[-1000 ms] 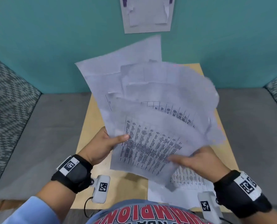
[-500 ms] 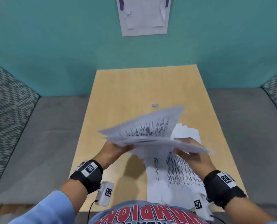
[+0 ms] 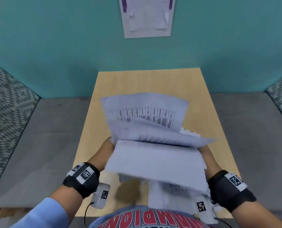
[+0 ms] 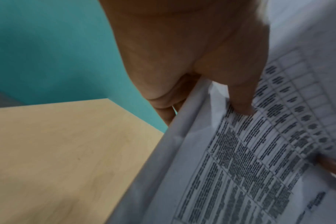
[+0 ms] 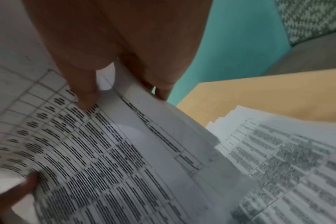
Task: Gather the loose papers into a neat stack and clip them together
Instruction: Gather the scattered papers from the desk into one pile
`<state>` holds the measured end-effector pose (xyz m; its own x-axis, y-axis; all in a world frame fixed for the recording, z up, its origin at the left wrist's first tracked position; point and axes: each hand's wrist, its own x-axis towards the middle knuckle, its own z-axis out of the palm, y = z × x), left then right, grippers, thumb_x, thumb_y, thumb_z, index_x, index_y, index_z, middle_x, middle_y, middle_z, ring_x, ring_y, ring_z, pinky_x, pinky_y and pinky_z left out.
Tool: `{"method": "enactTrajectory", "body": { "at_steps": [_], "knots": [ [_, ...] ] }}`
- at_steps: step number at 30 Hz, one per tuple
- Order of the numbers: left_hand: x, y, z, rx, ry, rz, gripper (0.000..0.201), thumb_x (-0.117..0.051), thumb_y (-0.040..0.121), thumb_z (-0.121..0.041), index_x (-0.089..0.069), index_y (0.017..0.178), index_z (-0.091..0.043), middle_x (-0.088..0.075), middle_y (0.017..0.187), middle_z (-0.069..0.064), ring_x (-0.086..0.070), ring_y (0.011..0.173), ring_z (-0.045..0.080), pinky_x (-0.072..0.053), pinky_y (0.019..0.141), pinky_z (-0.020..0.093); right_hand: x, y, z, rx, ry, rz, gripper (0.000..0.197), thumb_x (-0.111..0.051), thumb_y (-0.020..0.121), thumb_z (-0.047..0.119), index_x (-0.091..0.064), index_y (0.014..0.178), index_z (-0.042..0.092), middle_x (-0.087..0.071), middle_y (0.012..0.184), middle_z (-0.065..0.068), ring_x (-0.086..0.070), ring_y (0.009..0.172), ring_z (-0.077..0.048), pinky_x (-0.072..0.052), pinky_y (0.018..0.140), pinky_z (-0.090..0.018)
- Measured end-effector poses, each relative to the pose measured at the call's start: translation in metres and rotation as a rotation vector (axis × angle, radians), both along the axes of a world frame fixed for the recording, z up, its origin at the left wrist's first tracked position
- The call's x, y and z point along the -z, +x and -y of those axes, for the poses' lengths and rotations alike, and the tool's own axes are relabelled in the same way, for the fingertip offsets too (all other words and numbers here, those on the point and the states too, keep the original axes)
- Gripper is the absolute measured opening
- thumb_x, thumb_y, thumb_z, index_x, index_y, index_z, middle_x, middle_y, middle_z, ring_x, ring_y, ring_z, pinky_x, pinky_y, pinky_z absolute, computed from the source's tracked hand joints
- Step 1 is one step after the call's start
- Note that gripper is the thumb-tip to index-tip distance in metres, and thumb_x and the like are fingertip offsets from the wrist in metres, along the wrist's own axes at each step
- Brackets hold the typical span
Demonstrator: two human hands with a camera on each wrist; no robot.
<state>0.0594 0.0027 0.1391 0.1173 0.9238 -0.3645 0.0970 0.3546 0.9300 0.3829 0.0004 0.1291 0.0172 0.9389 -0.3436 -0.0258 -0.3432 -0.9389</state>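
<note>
Thin white printed paper sheets (image 3: 155, 160) look matt and slightly creased; the pale wood-grain worktop (image 3: 202, 102) is smooth with a faint sheen.

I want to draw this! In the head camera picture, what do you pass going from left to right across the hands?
Patterned cushion → blue sleeve → left hand → held papers → right hand → grey seat.
</note>
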Motion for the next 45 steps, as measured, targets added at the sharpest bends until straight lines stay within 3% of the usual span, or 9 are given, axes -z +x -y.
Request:
{"method": "enactTrajectory", "body": {
  "at_steps": [2,4,8,14,20,26,35,41,45],
  "knots": [
    [-0.002,0.006,0.003,0.027,0.043,-0.101,0.029,-0.074,0.097,-0.007,-0.074,0.08,-0.031,-0.067,0.072,-0.014,-0.059,0.047,-0.009,-0.055,0.063,0.02,-0.006,-0.002,0.003,-0.048,0.041,0.028,0.033,-0.058,0.097,-0.014,-0.073,0.111,0.011,-0.08,0.109,-0.019,-0.07,0.115,-0.036,-0.053,0.07,-0.005],
    [-0.003,0.007,0.001,-0.015,0.124,-0.182,0.041,-0.083,0.091,-0.016,-0.063,0.057,-0.026,-0.056,0.048,-0.018,-0.049,0.041,-0.005,-0.045,0.054,0.017,-0.009,-0.007,0.005,-0.079,0.152,0.079,0.023,-0.074,0.091,-0.002,-0.078,0.113,0.005,-0.083,0.107,-0.003,-0.076,0.107,-0.02,-0.057,0.079,-0.016],
    [-0.005,0.009,-0.002,-0.129,0.149,-0.024,0.035,-0.084,0.088,-0.004,-0.073,0.118,-0.018,-0.084,0.103,-0.016,-0.077,0.099,-0.004,-0.056,0.085,0.01,-0.017,-0.008,0.006,-0.013,0.294,0.04,0.029,-0.08,0.085,0.001,-0.076,0.109,0.017,-0.079,0.105,0.022,-0.075,0.093,0.006,-0.056,0.08,-0.009],
    [-0.009,0.009,-0.003,-0.002,0.15,-0.148,0.004,-0.079,0.092,-0.005,-0.079,0.095,-0.008,-0.084,0.086,-0.009,-0.078,0.085,-0.001,-0.058,0.08,0.02,0.0,-0.007,-0.001,-0.054,0.238,0.133,0.02,-0.083,0.085,0.009,-0.083,0.093,0.027,-0.083,0.099,0.006,-0.076,0.094,-0.017,-0.059,0.084,-0.032],
    [-0.008,0.003,-0.015,-0.148,0.242,-0.15,0.028,-0.082,0.087,0.002,-0.077,0.108,-0.017,-0.084,0.094,-0.019,-0.076,0.091,-0.005,-0.057,0.084,0.015,-0.018,-0.009,-0.009,-0.038,0.317,0.098,0.028,-0.081,0.085,0.004,-0.07,0.075,0.028,-0.073,0.062,0.026,-0.069,0.061,0.011,-0.05,0.062,-0.005],
    [-0.008,0.005,-0.018,-0.12,0.103,-0.1,0.033,-0.084,0.086,-0.001,-0.076,0.117,-0.011,-0.085,0.107,-0.006,-0.08,0.101,0.008,-0.063,0.097,0.035,-0.01,-0.008,-0.013,-0.034,0.267,0.138,0.015,-0.085,0.084,0.017,-0.079,0.097,0.02,-0.08,0.102,-0.012,-0.074,0.103,-0.037,-0.055,0.098,-0.06],
    [-0.016,-0.001,-0.022,-0.108,0.197,-0.14,0.028,-0.09,0.081,-0.005,-0.075,0.105,-0.007,-0.078,0.11,0.014,-0.07,0.094,0.015,-0.056,0.081,0.026,-0.014,-0.003,-0.016,-0.048,0.301,0.142,0.025,-0.084,0.083,0.005,-0.076,0.104,0.017,-0.077,0.104,-0.001,-0.072,0.095,-0.017,-0.056,0.078,-0.018],
    [-0.018,0.001,-0.022,-0.138,0.194,-0.14,0.022,-0.085,0.087,-0.005,-0.078,0.107,-0.001,-0.08,0.111,0.023,-0.076,0.105,0.04,-0.059,0.093,0.054,-0.011,-0.011,-0.018,0.015,0.268,0.148,0.015,-0.082,0.087,0.01,-0.079,0.096,0.022,-0.08,0.1,-0.009,-0.074,0.102,-0.031,-0.058,0.093,-0.049],
    [-0.028,0.001,-0.022,-0.128,0.214,-0.184,0.033,-0.091,0.081,-0.006,-0.074,0.109,-0.002,-0.078,0.111,0.019,-0.075,0.094,0.019,-0.061,0.08,0.025,-0.008,-0.009,-0.013,-0.023,0.309,0.131,0.028,-0.086,0.083,0.015,-0.076,0.108,0.023,-0.079,0.108,-0.006,-0.073,0.106,-0.032,-0.058,0.094,-0.048]
  ]
}}
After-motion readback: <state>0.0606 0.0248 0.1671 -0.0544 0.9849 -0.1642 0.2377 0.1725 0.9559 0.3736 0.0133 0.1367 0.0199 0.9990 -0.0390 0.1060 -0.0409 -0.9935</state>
